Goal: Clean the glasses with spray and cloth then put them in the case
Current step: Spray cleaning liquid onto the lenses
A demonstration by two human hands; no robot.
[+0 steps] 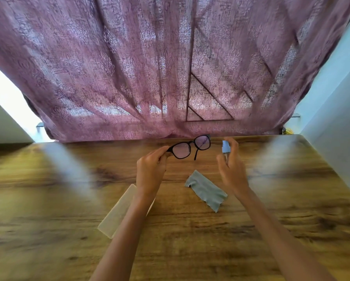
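Note:
Black-framed glasses [190, 148] are held up above the wooden table [48, 189], pinched at their left end by my left hand [150, 171]. To their right, my right hand [232, 169] is closed around a small blue spray bottle [225, 147], whose top points toward the lenses. A grey-blue cleaning cloth [206, 190] lies flat on the table between my two forearms. A pale translucent glasses case [117, 214] lies on the table under my left forearm, partly hidden by it.
A pink patterned curtain [149, 67] hangs right behind the table's far edge. A pale wall [336, 118] stands along the table's right side. A small yellow object [288, 131] sits at the far right corner.

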